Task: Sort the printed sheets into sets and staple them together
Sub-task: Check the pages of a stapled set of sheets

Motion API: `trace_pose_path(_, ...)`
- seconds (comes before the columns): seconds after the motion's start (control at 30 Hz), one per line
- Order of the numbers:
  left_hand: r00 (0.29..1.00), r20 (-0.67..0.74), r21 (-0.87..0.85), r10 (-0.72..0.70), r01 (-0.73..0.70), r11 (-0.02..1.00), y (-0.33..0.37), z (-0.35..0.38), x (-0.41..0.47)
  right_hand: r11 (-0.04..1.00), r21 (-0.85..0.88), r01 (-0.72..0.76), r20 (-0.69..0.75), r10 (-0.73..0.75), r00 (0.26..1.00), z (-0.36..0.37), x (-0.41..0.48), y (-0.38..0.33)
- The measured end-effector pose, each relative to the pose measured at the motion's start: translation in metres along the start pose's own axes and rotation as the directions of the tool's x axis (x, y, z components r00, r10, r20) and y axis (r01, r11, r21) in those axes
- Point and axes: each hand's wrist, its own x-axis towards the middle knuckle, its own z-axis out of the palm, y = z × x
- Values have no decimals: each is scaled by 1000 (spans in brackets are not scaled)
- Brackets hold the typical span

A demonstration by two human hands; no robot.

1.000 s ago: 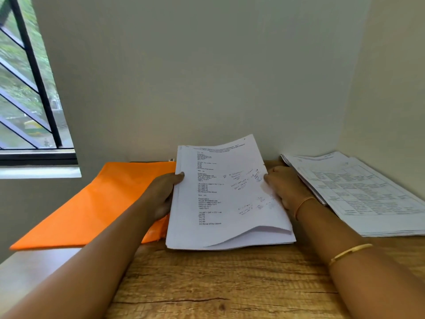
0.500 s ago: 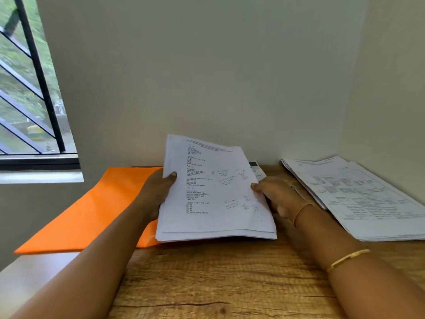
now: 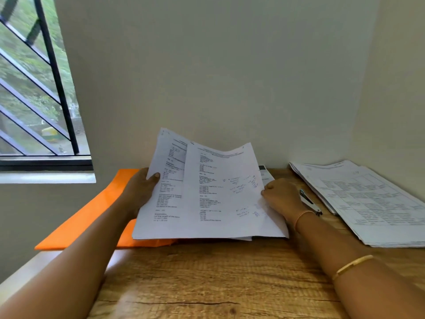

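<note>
The left grip [image 3: 140, 192] is grasping the sheets [image 3: 165, 203] at their left edge, thumb lying on the printed face and fingers hidden beneath. The right grip [image 3: 281, 199] is curling onto the right edge of the top sheet [image 3: 226, 189], apparently pinching it. The bundle is being held tilted above the worktop [image 3: 218, 279], near edge low and far edge raised towards the wall. The top sheet is sitting offset to the right, exposing a strip of the page under it, which suggests that sorting is in hand. The bundle's left part is overhanging an orange folder [image 3: 92, 215] lying flat on the worktop. A stack [image 3: 368, 203] of printed tables is resting at the right, well apart from the bundle; whether it is already a sorted set cannot be told. A slim white tool [image 3: 309, 202], possibly the stapler, is lying untouched between the right wrist and the stack. A loose page [image 3: 266, 174] is showing just beyond the right grip. No staple is visible on any paper. In this inspector's judgement the task is standing at an early stage: pages are being separated, no set is visibly complete, and all stapling is remaining to be done.
</note>
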Motion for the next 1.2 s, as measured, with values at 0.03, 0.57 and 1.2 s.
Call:
trace_pose_path(0.03, 1000, -26, 42, 15, -14, 999, -3, -9, 4, 998, -62, 25, -6, -26, 1000, 0, 0, 1)
trace_pose_path(0.57, 941, -338, -26, -28, 20, 999, -41, -83, 18, 680, -723, 119, -89, -263, 961, 11, -14, -16)
trace_pose_path(1.2, 779, -616, -214, -115, -26, 976, -40, -84, 22, 870, -226, 439, 638, -208, 742, 36, -29, -59)
